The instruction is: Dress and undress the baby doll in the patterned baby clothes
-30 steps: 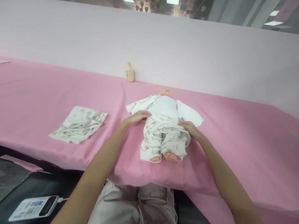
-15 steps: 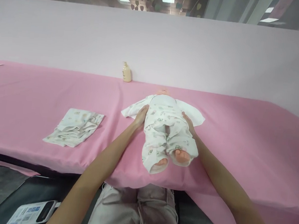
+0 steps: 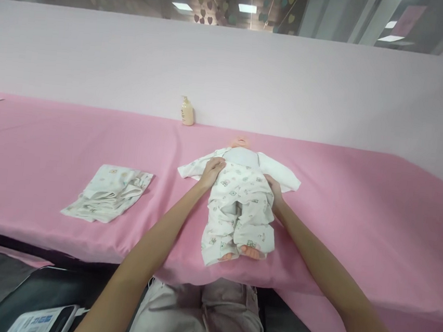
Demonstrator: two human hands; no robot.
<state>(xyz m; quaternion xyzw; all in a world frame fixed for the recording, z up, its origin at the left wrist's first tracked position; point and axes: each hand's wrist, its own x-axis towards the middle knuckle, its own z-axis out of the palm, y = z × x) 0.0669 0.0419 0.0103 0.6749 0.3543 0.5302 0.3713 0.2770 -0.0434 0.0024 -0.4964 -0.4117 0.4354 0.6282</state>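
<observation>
A baby doll (image 3: 241,141) lies on its back on the pink table (image 3: 358,210), feet toward me, in printed white trousers (image 3: 238,209) with an open white jacket spread under it. My left hand (image 3: 210,170) grips the trousers' waistband at the doll's left side. My right hand (image 3: 274,190) holds the waistband on the other side. The waistband sits high on the doll's belly. Two bare feet stick out of the trouser legs near the table's front edge.
A folded printed cloth (image 3: 109,193) lies on the table to the left. A small cream pump bottle (image 3: 187,111) stands at the back by the pale wall. A phone-like device (image 3: 40,321) rests on a dark surface at lower left.
The doll's legs, lifted half a second ago, have come back down. Both hands have drawn the trousers' waistband further up the doll's body.
</observation>
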